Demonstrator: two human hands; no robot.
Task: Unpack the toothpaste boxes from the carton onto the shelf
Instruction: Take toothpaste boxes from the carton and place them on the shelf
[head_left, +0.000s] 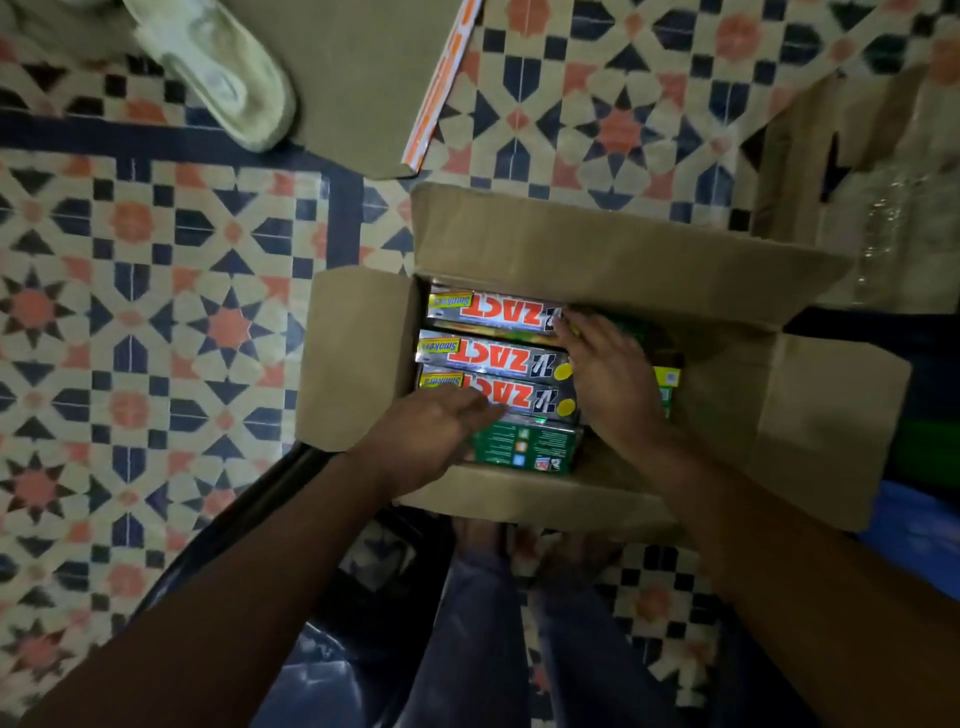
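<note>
An open brown carton (358, 358) stands on the patterned floor, its four flaps folded outward. Inside lie three silver toothpaste boxes (493, 356) with red lettering, side by side, and a green-sided box (524, 447) at the near edge. My left hand (431, 434) reaches in from the near left, its fingers stretched out flat on the nearest silver box. My right hand (610, 379) lies over the right ends of the boxes, fingers spread toward the farthest one. What its fingertips touch is partly hidden. No shelf is in view.
A flattened piece of cardboard (363, 78) with an orange strip lies on the floor beyond the carton, a pale sandal (223, 73) on it. Another cardboard box with clear plastic (883, 208) stands at the right. My legs and feet (483, 571) are just below the carton.
</note>
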